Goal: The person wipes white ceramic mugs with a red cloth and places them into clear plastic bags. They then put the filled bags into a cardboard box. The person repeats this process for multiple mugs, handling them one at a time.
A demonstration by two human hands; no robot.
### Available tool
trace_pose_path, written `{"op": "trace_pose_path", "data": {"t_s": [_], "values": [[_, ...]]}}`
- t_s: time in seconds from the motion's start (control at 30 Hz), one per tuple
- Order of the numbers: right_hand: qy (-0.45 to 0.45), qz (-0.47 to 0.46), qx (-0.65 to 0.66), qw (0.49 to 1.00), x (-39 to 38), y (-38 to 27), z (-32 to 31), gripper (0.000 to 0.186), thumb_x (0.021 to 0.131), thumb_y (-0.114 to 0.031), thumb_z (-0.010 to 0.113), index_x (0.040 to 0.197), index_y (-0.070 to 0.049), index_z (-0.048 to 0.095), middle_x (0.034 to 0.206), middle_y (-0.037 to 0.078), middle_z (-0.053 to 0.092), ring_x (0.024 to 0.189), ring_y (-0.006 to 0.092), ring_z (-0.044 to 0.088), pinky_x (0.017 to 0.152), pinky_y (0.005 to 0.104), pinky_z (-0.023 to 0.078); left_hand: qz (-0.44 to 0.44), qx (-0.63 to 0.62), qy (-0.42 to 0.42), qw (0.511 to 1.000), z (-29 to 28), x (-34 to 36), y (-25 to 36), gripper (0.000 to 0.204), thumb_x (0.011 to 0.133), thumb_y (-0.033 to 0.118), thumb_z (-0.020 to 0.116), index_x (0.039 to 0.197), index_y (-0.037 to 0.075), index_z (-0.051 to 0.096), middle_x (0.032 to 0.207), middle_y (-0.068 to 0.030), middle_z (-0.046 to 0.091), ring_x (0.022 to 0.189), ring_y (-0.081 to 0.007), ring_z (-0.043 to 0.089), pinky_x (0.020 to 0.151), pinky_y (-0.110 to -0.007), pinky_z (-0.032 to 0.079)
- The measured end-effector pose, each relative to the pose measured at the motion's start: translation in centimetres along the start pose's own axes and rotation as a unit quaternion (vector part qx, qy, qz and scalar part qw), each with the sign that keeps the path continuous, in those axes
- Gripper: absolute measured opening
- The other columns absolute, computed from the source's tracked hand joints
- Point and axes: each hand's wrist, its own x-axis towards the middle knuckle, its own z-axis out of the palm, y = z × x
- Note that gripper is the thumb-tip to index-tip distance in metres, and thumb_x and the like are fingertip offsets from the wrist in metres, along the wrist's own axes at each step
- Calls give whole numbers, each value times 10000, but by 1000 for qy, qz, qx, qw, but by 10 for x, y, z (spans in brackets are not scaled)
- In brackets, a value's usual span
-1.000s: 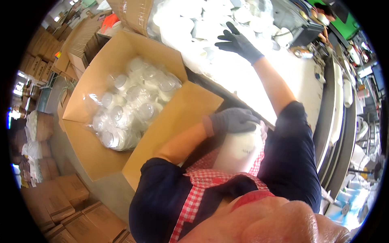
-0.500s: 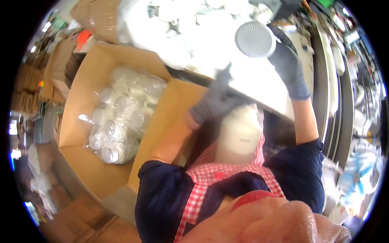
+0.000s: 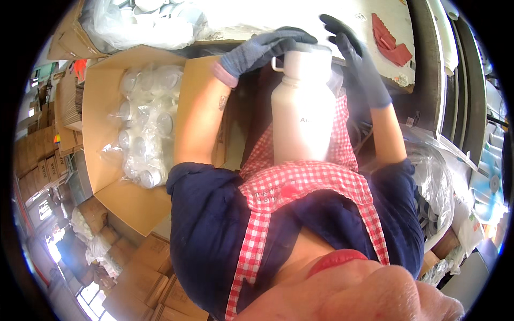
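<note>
A large white flask (image 3: 301,125) stands upright in front of my checked apron. On its neck sits a white cup-shaped lid (image 3: 306,67) with a small loop handle on its left and a grey top. My grey-gloved left hand (image 3: 259,52) grips the lid from the upper left, its fingers curved over the top edge. My right hand (image 3: 357,59), gloved too, is raised just right of the lid, fingers apart and holding nothing. The lower end of the flask is hidden behind the apron.
Left of me, an open cardboard box (image 3: 120,200) holds several plastic-wrapped white bottles (image 3: 147,128). Beyond it lies a clear bag of white cups (image 3: 144,27). A red cloth (image 3: 390,43) rests on the white table (image 3: 267,15). Clear plastic wrapping (image 3: 436,187) is at my right.
The lid with the grey top, held up over the table by my right hand before, now sits on the flask. My left hand has moved onto it; my right hand has let go and come lower.
</note>
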Motion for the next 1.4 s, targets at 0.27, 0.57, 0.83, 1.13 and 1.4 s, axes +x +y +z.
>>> {"op": "trace_pose_path", "data": {"t_s": [0.27,0.57,0.83,1.13,1.4], "values": [[-110,185,439,873,7,-40,57,813,978,-647,368,1399,42,464,1326,192,580,1154,225,609,987,348,506,107,133,231,958,7,-22,9,220,941,101,636,1147,25,629,1127,-67,632,1058,-153,609,848,-258,531],[-58,-42,-227,971,9,-20,42,360,1034,-236,444,1228,40,570,1050,127,682,983,234,669,885,330,539,-42,286,211,934,45,45,61,436,979,437,577,1109,30,667,1049,-159,683,977,-337,657,856,-385,518],[18,-33,-50,998,-34,20,48,272,893,-99,594,1140,14,606,1052,147,626,946,273,620,849,363,501,-13,316,155,936,63,38,55,339,937,353,664,1080,47,700,921,-131,717,815,-227,704,746,-318,546],[-7,-86,-118,989,-42,-15,50,272,826,-58,658,1084,17,618,1005,191,637,902,359,629,756,433,511,52,283,142,947,63,27,54,412,839,218,746,1176,9,633,1073,-143,705,923,-254,703,825,-332,552],[196,-138,-321,916,98,-5,-53,475,825,-284,775,1214,-50,635,1124,177,686,914,301,689,779,391,552,31,190,346,918,4,27,40,373,999,239,585,1299,19,553,1283,-118,583,1172,-202,563,997,-325,470]]}}
